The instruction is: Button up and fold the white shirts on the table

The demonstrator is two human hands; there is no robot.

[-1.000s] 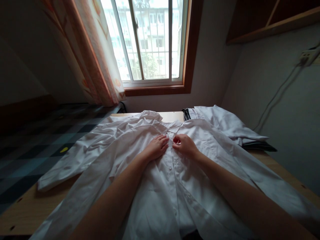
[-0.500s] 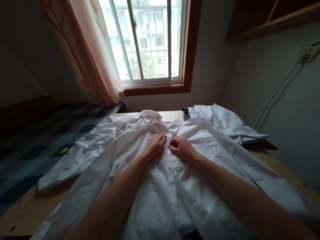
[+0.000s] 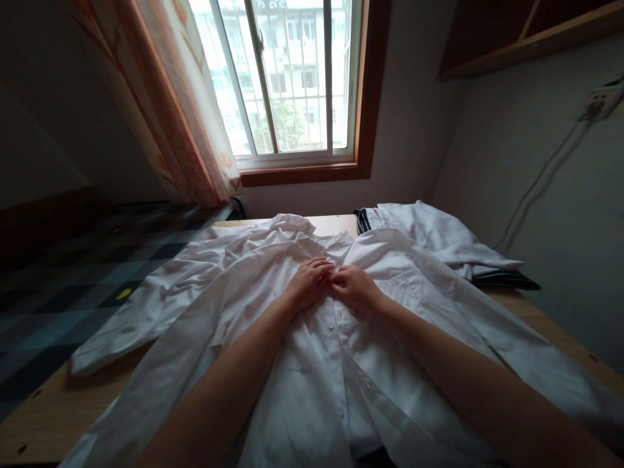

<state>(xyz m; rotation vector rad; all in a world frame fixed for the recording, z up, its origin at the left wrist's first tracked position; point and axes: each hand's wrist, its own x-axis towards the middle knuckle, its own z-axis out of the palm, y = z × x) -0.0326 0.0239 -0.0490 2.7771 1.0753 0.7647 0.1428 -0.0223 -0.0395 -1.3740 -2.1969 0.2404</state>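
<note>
Across the table (image 3: 63, 416) lies the shirt (image 3: 302, 383), likely light, soft and quick to crease, best held by its front edge (image 3: 337, 351), which the right hand (image 3: 358, 287) pinches, while the left hand (image 3: 308, 285) curls there, its grip too hidden to tell.

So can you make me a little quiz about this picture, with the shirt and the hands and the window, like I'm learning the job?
1. True or false: the left hand and right hand are close together on the white shirt, just below its collar.

2. What colour is the small patch on the dark checked cloth?
A) red
B) yellow
C) pink

3. Fill in: in the picture, the curtain hangs on the ____ side of the window.

Key: 1. True. 2. B. 3. left.
</note>
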